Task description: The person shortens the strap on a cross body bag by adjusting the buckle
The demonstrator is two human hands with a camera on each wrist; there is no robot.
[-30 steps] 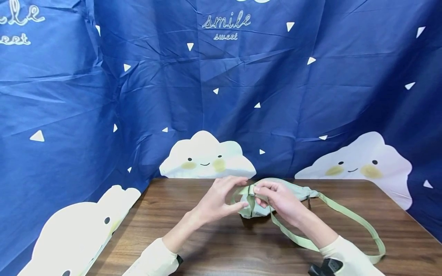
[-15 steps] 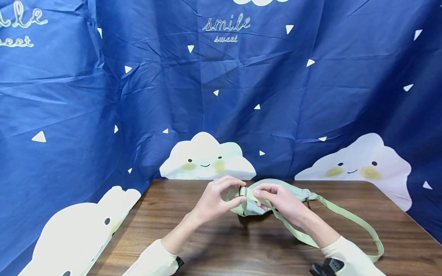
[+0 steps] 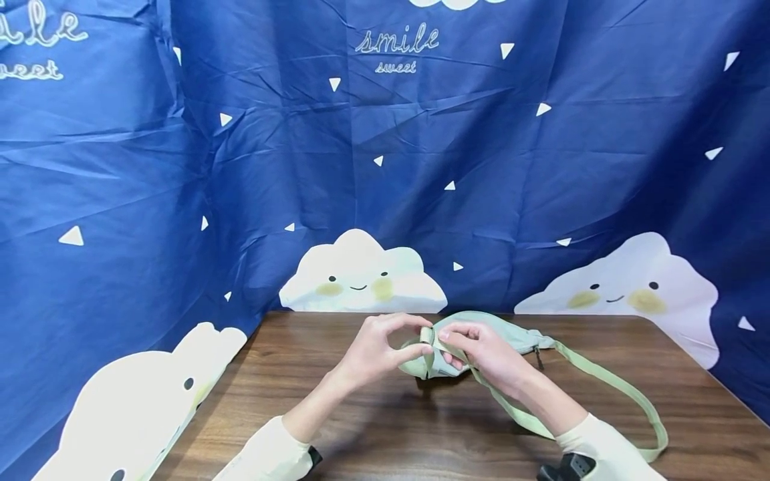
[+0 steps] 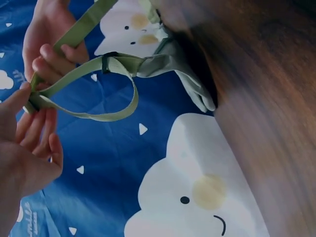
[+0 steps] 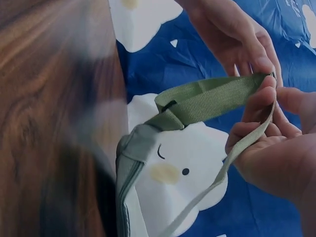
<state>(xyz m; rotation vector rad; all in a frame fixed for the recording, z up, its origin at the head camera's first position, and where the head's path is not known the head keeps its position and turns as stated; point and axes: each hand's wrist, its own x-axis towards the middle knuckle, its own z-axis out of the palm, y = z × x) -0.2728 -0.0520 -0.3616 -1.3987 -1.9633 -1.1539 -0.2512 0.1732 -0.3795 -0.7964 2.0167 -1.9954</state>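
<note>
As hands [image 3: 373, 347] [image 3: 487, 351] pinch strap [image 5: 217, 101], bag [image 3: 514, 333] tapers rightward

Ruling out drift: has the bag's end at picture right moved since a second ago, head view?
No: against the table's far edge, the bag's end shows no clear shift either way.

Wears cream-white on both arms: a left sleeve [image 3: 265, 453] ending well behind the left fingers [image 3: 410, 321], a right sleeve [image 3: 610, 451] likewise well behind the right fingers [image 3: 462, 327]; bare from there forward. Shows a small black band [image 3: 315, 456] at the left sleeve's inner edge; carries a bulkier black device [image 3: 579, 463], blocky with rounded corners, on the right sleeve, also far behind the fingers.
</note>
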